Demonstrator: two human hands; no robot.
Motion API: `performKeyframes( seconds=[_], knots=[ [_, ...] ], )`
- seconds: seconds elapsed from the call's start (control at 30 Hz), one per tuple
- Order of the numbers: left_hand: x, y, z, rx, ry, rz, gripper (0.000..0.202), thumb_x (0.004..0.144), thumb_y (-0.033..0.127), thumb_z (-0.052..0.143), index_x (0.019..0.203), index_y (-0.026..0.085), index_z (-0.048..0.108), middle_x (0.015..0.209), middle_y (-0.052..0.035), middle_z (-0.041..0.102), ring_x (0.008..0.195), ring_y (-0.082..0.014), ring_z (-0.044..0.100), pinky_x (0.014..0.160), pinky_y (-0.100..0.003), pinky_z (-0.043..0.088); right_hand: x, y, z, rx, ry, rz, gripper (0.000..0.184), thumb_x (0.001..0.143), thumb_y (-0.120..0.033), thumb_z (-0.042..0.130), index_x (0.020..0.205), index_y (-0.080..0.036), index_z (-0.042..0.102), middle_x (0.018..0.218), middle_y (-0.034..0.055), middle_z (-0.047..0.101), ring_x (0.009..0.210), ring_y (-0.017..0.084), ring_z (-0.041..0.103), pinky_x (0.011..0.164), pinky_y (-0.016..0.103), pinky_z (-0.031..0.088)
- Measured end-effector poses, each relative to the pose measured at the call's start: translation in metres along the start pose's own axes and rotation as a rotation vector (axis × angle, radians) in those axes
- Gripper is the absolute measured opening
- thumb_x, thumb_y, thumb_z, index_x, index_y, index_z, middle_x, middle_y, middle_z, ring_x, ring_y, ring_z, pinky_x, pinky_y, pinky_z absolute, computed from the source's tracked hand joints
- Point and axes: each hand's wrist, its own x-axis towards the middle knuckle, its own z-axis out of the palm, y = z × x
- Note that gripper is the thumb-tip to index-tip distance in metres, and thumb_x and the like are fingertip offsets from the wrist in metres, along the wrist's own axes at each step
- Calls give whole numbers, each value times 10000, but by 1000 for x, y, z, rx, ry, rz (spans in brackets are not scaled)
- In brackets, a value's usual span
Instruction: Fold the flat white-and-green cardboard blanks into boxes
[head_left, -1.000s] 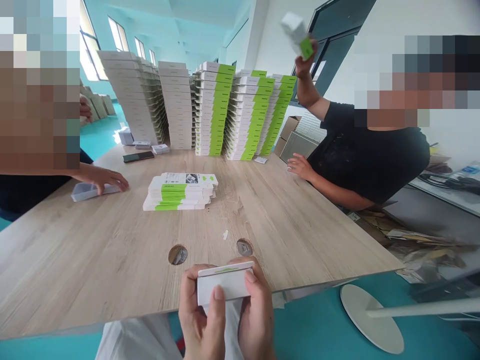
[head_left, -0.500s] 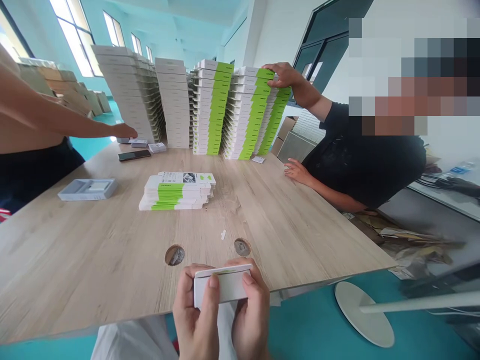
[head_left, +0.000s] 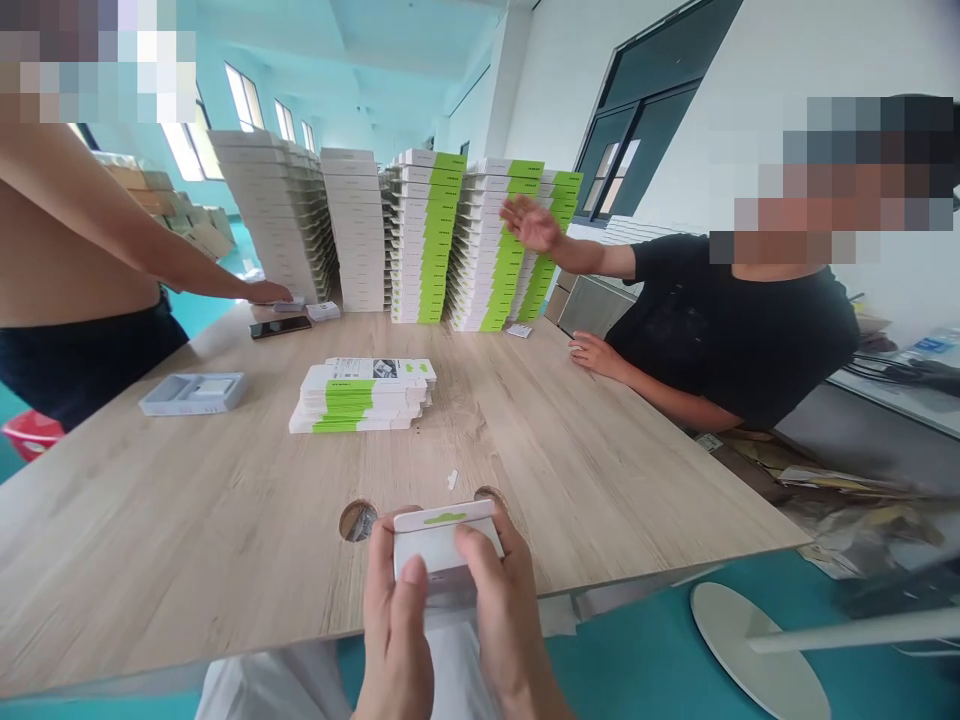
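Left hand (head_left: 394, 630), right hand (head_left: 506, 620) grip white box (head_left: 439, 535); right thumb (head_left: 469, 541) now across face; co-worker's hand (head_left: 529, 223) off box stack (head_left: 484, 265).

White card and lime green on pale wood

The white box (head_left: 444, 530) has a lime-green patch along its top edge; the stacked cartons (head_left: 360, 398) show lime-green bands across white. The table (head_left: 150, 560) has pale oak-coloured grain with darker streaks, the floor (head_left: 622, 640) is teal, the tray (head_left: 193, 393) pale grey, the co-worker's T-shirt (head_left: 735, 320) black.

left hand (head_left: 394, 630) | right hand (head_left: 510, 620) | both grip white box (head_left: 442, 540), lower middle | stack of boxes (head_left: 360, 397) on wooden table (head_left: 187, 520), center
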Motion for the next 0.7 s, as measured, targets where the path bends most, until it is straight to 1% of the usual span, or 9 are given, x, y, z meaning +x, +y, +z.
performKeyframes(
  seconds=[0.07,0.13,0.2,0.27,0.33,0.4,0.53,0.6,0.7],
  knots=[
    [-2,8,5,115,-58,33,555,823,636,718,1109,183,571,948,-58,649,771,-163,604,710,-243,507,6,-7,-2,18,-24,66,173,777,-356,626,761,-196,564,693,13,543,625,155,496,523,238,409],
    [2,14,3,195,-136,49,554,831,635,723,1098,172,577,915,-51,657,706,-138,592,672,-230,500,15,-14,-5,70,-26,132,209,724,-370,620,685,-188,524,669,23,542,614,159,497,509,241,408],
    [13,18,-2,238,-163,75,581,811,655,737,1065,154,593,890,-58,673,711,-143,610,673,-231,504,21,-20,-7,130,-68,196,254,722,-428,602,731,-175,589,677,47,585,604,179,535,502,258,422],
    [24,22,-7,217,-132,67,636,786,677,747,1093,141,597,928,-88,707,796,-181,662,718,-253,527,24,-22,-7,163,-150,201,407,761,-538,582,852,-151,668,755,90,655,656,219,607,530,287,466],
    [33,27,-9,178,-88,23,673,775,690,745,1131,142,585,948,-105,728,829,-214,692,704,-271,540,21,-18,-3,158,-192,149,601,818,-681,558,1051,-147,703,941,133,714,796,264,677,623,330,534],
    [40,32,-11,138,-44,-41,696,741,677,777,1150,155,568,899,-91,733,766,-219,699,626,-265,531,14,-5,3,93,-114,35,687,861,-748,545,1216,-175,677,1106,140,715,878,265,702,706,346,559],
    [56,36,-16,119,65,-137,713,596,539,904,1099,182,548,750,-33,703,642,-203,679,551,-238,501,-2,32,13,-187,33,-222,586,940,-655,556,1339,-234,644,1175,104,722,931,230,728,754,286,550],
    [61,36,-18,159,128,-168,734,538,524,928,1065,190,541,720,-18,689,599,-198,663,527,-237,490,-5,47,15,-277,14,-262,531,975,-625,522,1335,-260,657,1187,90,732,1005,227,730,807,274,554],
    [62,33,-18,175,128,-138,719,594,573,896,1085,193,533,794,-27,710,625,-191,670,548,-242,505,0,55,12,-326,-12,-278,500,1009,-603,474,1346,-282,656,1241,70,721,1088,222,714,889,280,554]
  ],
)
